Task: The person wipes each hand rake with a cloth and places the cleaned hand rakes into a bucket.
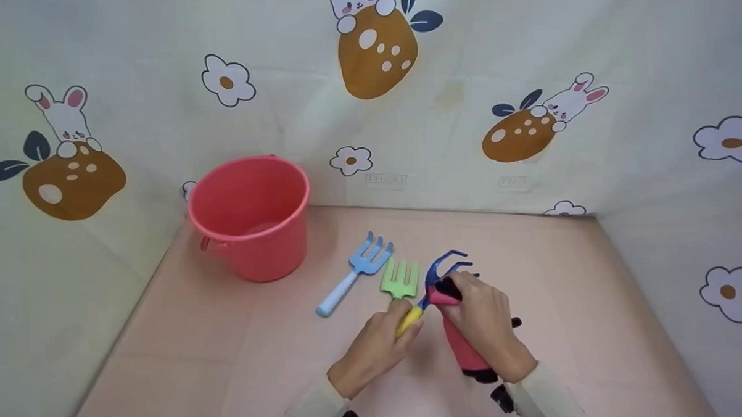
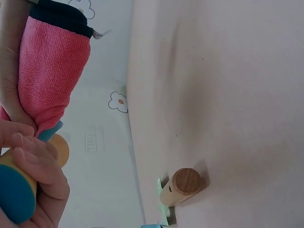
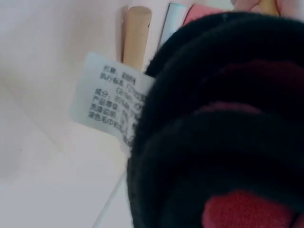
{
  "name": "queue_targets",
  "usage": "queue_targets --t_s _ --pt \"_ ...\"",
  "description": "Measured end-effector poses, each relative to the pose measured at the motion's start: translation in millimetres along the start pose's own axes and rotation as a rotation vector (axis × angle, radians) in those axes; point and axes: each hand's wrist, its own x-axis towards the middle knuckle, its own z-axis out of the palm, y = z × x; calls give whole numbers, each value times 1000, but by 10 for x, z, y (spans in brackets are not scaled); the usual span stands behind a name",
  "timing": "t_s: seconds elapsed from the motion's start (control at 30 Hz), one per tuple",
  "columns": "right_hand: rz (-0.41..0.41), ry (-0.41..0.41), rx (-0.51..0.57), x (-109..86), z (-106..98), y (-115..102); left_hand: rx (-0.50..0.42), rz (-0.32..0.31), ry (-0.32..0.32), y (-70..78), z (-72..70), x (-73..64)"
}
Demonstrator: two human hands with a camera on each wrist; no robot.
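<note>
My left hand (image 1: 376,343) grips the yellow handle (image 1: 410,321) of a small hand rake with curved blue tines (image 1: 435,273). In the left wrist view, the handle's teal butt (image 2: 16,194) pokes out of that fist. A red towel (image 1: 463,348) with black edging hangs from my right hand (image 1: 487,315), which pinches it against the rake's neck just above the handle. Bunched folds of the towel's dark hem (image 3: 190,161) and a white printed label (image 3: 107,97) fill much of the right wrist view. The towel and fingers hide part of the rake's neck.
A blue garden fork (image 1: 366,258) and a light green fork (image 1: 400,280) with a wooden handle (image 2: 186,183) lie just beyond my hands. To their left stands a red bucket (image 1: 271,252). Patterned cloth walls (image 1: 405,133) enclose the back and sides of the table.
</note>
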Motion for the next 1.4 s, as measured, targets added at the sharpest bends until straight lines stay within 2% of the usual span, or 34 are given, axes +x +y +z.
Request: queue_targets --t_s 0.13,0.37,0.5,0.7,0.83,1.07,1.23,1.4 --pt "-2 27 -4 12 11 32 4 3 3 4 -4 0" --pt "59 39 17 73 -18 103 8 -2 -4 2 -1 -2" --pt "76 32 5 119 -33 144 -6 -26 -8 14 -2 -5" --pt "110 20 -36 162 -43 179 -39 -85 -47 54 -7 -3" --pt "116 20 -66 162 -28 190 -51 -98 -61 65 0 -3" --pt "115 36 -164 123 49 208 -45 -28 -26 37 43 4" --pt "107 32 -191 68 111 233 -72 -75 -64 32 52 13" --pt "99 71 -187 31 113 258 -100 -120 -88 59 34 24"
